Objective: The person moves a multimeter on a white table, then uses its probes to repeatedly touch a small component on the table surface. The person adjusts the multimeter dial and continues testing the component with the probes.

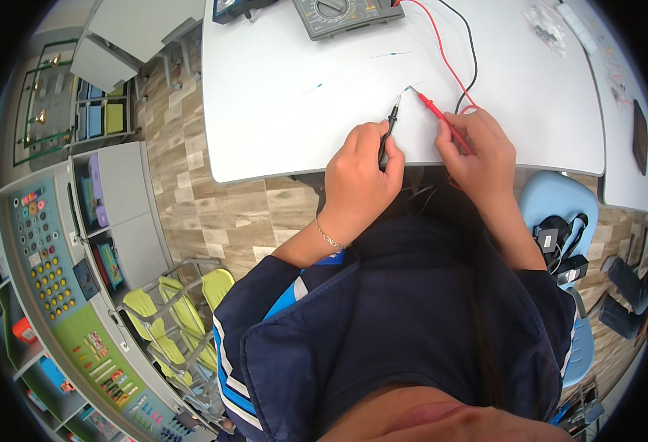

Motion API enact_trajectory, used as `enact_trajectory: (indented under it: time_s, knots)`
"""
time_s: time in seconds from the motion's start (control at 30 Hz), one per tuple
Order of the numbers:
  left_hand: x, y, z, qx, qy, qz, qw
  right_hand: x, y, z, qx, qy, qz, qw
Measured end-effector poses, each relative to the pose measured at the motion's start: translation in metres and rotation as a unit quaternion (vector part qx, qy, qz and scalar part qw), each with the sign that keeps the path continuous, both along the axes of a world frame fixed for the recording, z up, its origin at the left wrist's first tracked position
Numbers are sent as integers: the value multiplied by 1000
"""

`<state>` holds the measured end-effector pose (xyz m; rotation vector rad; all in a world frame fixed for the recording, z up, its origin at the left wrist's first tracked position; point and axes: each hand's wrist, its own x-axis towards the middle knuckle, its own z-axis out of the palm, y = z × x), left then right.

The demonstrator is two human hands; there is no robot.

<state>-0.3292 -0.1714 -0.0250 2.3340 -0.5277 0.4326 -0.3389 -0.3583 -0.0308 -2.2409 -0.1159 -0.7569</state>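
My left hand (361, 173) is closed around a black multimeter probe (390, 127), its metal tip pointing up the table. In my right hand (481, 153) I grip a red multimeter probe (434, 110), slanted up to the left. Both tips come close together at a small blue resistor (407, 89) with thin wire leads; whether each tip touches a lead is too small to tell. Farther off lies a second resistor (393, 54), and a third resistor (319, 86) is to the left. The grey multimeter (339, 16) with its round dial stands at the far edge of view.
The white table (265, 140) ends just before my body. Red and black leads (476, 55) curve across it from the meter. A clear bag of small parts (546, 31) lies at the far right. A blue chair (556, 195) holding black gear stands right of me.
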Motion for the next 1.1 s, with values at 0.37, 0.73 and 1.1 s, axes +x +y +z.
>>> enact_trajectory:
  time_s: [0.37, 0.73, 1.1]
  knots:
    - [1, -1, 2, 8, 7, 2, 1000, 1, -2, -4, -11, -9, 5, 1000]
    - [8, -4, 2, 5, 16, 17, 1000, 1, -2, -3, -7, -11, 10, 1000]
    - [11, -6, 0, -2, 0, 13, 1000, 3, 0, -4, -6, -7, -5, 1000]
